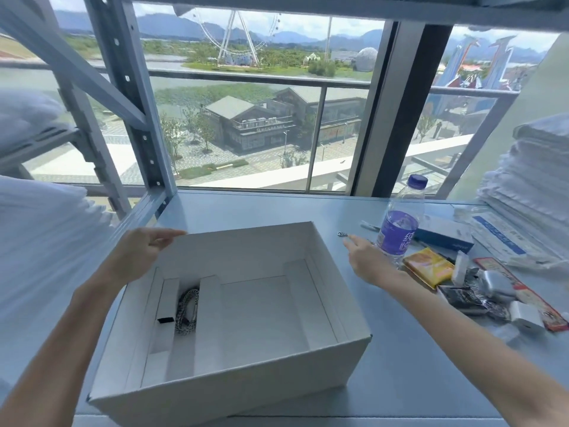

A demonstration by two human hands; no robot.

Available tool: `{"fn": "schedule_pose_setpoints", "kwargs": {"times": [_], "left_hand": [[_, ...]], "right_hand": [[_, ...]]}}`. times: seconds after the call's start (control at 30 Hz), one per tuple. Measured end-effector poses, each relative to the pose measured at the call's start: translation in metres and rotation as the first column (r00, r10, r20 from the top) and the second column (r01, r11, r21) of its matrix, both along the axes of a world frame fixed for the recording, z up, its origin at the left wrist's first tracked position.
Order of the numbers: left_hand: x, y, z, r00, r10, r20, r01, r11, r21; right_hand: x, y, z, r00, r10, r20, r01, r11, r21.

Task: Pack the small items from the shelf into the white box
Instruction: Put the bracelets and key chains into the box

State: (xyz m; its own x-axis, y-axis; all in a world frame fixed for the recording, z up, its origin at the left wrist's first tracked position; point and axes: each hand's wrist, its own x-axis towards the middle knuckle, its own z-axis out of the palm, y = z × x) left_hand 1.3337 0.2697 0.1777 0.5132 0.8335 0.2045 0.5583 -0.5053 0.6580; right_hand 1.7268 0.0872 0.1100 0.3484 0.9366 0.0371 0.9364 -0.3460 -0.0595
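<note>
No text reads clearly. The bottle (398, 231) bears large white Chinese characters on its purple label — blurred and cut by the curve — while the blue box (443, 238) and the blue-striped white packs (500, 239) carry small illegible print. A sign (271, 129) runs across the building (246, 117) outside, and the red strip (491, 265) has printing — both too blurred to read.

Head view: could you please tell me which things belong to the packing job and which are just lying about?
Job: white box, chain inside it, metal charm, yellow packet, white charger, left hand gripping the rim, right hand by the charm.
Likely lying about: water bottle, folded white stack.
</note>
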Motion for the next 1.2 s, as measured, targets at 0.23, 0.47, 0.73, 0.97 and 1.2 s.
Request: {"fn": "schedule_pose_setpoints", "kwargs": {"times": [0.23, 0.47, 0.73, 0.97, 1.2], "left_hand": [[0.002, -0.009, 0.0, 0.997, -0.011, -0.076, 0.01, 1.0, -0.014], [0.002, -0.008, -0.003, 0.996, 0.01, -0.086, -0.005, 0.998, 0.057], [0.004, -0.008, -0.004, 0.996, 0.019, -0.088, -0.014, 0.998, 0.065], [0.003, -0.009, -0.002, 0.995, 0.024, -0.1, -0.019, 0.998, 0.056], [0.004, -0.012, 0.0, 0.991, 0.021, -0.131, -0.011, 0.997, 0.073]], "right_hand": [[0.015, 0.037, -0.031, 0.994, -0.086, 0.074, 0.101, 0.967, -0.233], [0.009, 0.011, -0.042, 0.983, 0.011, 0.181, -0.008, 1.0, -0.016], [0.007, -0.036, -0.04, 0.979, 0.19, 0.069, -0.198, 0.968, 0.151], [-0.001, -0.033, -0.035, 0.999, 0.014, 0.038, -0.012, 0.998, -0.062], [-0.007, -0.05, -0.036, 0.996, 0.051, 0.069, -0.057, 0.993, 0.104]]}}
